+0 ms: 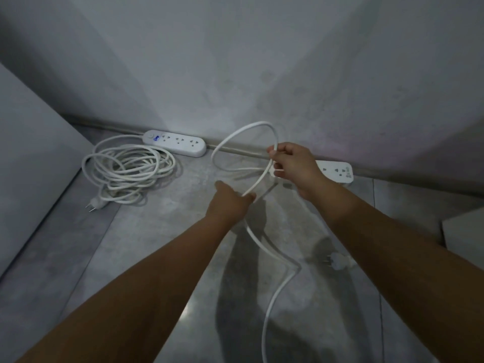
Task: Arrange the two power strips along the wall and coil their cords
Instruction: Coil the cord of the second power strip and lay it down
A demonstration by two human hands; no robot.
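Two white power strips lie on the grey floor against the wall. The left power strip (175, 142) has its cord (128, 169) lying in a loose coil beside it, its plug (96, 204) at the coil's near edge. The right power strip (336, 171) is partly hidden behind my right hand (290, 163). That hand pinches the right strip's cord (237, 138) where a raised loop crosses itself. My left hand (230, 199) grips the same cord lower down. From there the cord trails toward me across the floor. Its plug (337, 260) lies on the floor to the right.
A pale wall (235, 61) runs behind the strips with a skirting strip (406, 176) at its foot. A light grey panel (31, 158) stands at the left. A white box corner (463, 231) shows at the right edge.
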